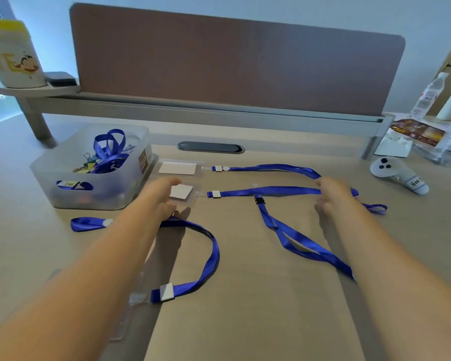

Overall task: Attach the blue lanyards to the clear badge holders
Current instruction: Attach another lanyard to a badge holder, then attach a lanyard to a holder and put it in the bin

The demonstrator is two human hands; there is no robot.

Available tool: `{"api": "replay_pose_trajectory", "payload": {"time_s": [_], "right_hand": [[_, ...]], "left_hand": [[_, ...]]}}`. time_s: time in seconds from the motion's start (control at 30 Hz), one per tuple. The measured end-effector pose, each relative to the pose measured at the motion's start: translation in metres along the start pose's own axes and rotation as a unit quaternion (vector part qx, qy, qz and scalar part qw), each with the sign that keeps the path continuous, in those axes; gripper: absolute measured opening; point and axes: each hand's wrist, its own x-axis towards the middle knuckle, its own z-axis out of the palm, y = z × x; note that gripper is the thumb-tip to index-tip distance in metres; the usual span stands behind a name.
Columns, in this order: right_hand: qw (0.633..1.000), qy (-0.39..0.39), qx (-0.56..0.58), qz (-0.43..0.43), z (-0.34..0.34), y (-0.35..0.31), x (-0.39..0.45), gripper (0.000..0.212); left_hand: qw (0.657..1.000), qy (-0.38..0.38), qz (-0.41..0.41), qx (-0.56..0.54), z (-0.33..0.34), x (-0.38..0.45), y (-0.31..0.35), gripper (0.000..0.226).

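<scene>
- The left hand rests palm-down on the near clear badge holder, covering that holder's left part; the white card inside shows just right of the fingers.
- The right hand sits on the blue lanyard clipped to that holder, at the strap's far right end, well apart from the holder itself.
- Three clear badge holders can be counted on the desk: the one under the left hand, a second holder just behind it, and a third mostly hidden beneath the left forearm.
- Each of these has a lanyard attached: the second lanyard runs rightward from the rear holder, and the third lanyard loops from near the left hand down to the holder under the forearm.
- A further loose blue strap lies left of the left forearm, and another, the strap with a black buckle, trails toward the right forearm.
- More blue lanyards and binder clips sit in the translucent bin to the left of the holders.
- The left hand's fingers are spread and flat, pressing the holder rather than gripping it.
- The right hand's fingers curl down onto the strap; whether they pinch it cannot be told from behind.
- A white controller lies to the right of the right hand.
</scene>
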Motion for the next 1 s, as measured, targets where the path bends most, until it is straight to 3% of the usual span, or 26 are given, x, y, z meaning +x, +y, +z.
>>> {"api": "replay_pose_trajectory", "payload": {"time_s": [0.1, 0.13, 0.2, 0.27, 0.37, 0.57, 0.7, 1.0], "right_hand": [[0.995, -0.031, -0.089, -0.036, 0.011, -0.004, -0.039, 0.017], [0.991, -0.044, -0.116, -0.051, 0.017, -0.004, -0.045, 0.023], [0.979, -0.087, -0.152, -0.103, 0.028, -0.006, -0.075, 0.036], [0.961, -0.129, -0.188, -0.156, 0.042, -0.003, -0.099, 0.035], [0.934, -0.196, -0.22, -0.202, 0.065, 0.004, -0.133, 0.028], [0.855, -0.359, -0.301, -0.223, 0.107, 0.023, -0.191, 0.026], [0.83, -0.375, -0.343, -0.23, 0.122, 0.032, -0.208, 0.026], [0.798, -0.392, -0.395, -0.231, 0.12, 0.03, -0.219, 0.036]], "left_hand": [[0.993, -0.019, 0.051, 0.101, -0.011, -0.017, 0.0, 0.053], [0.988, -0.016, 0.076, 0.137, -0.017, -0.02, -0.001, 0.048], [0.96, -0.006, 0.149, 0.236, -0.029, -0.029, -0.004, 0.037], [0.921, -0.005, 0.229, 0.315, -0.045, -0.04, -0.007, 0.032], [0.875, -0.026, 0.277, 0.396, -0.074, -0.05, -0.012, 0.032], [0.801, -0.116, 0.199, 0.553, -0.129, -0.067, -0.029, 0.052], [0.717, -0.097, 0.205, 0.66, -0.144, -0.072, -0.033, 0.054], [0.684, -0.09, 0.145, 0.709, -0.146, -0.07, -0.031, 0.046]]}}
